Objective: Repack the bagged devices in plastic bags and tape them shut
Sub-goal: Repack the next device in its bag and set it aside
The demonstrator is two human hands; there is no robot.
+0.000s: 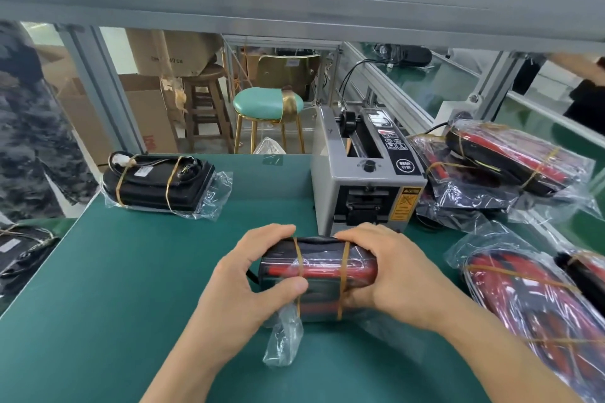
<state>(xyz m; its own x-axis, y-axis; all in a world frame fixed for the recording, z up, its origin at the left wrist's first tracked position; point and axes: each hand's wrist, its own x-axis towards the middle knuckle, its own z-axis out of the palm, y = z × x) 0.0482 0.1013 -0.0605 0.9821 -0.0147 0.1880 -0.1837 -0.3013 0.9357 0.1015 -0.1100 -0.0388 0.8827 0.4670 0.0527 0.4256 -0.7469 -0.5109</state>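
Both hands, left and right, have their grip clamped on the device; I'd fold the loose bag end at six o'clock flat before reaching to the dispenser at twelve.

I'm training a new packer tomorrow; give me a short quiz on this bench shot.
1. True or false: both the left hand and the right hand grip the black-and-red device in clear plastic with two rubber bands.
2. Which machine stands just behind the held device? A) grey automatic tape dispenser B) label printer C) weighing scale
3. Fill in: the loose open end of the clear plastic bag trails toward the person, lying on the ____ mat.

Key: 1 true; 2 A; 3 green.
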